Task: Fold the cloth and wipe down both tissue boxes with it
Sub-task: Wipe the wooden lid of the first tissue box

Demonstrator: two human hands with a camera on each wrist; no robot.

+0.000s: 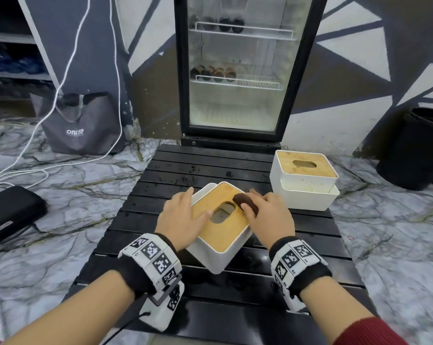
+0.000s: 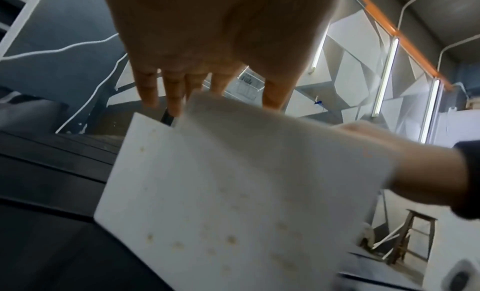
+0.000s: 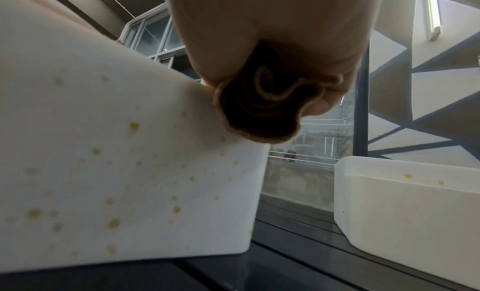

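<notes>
A white tissue box with a wooden slotted lid stands turned at an angle in the middle of the black slatted table. My left hand lies flat on its left edge, fingers straight, thumb on the lid by the slot. My right hand grips the folded dark brown cloth and presses it on the lid's right part. The right wrist view shows the bunched cloth in my fingers above the box's yellow-spotted wall. A second tissue box stands at the table's back right.
A glass-door fridge stands behind the table. A grey bag and white cables lie on the marble floor to the left, with a black case. A black bin is at the right.
</notes>
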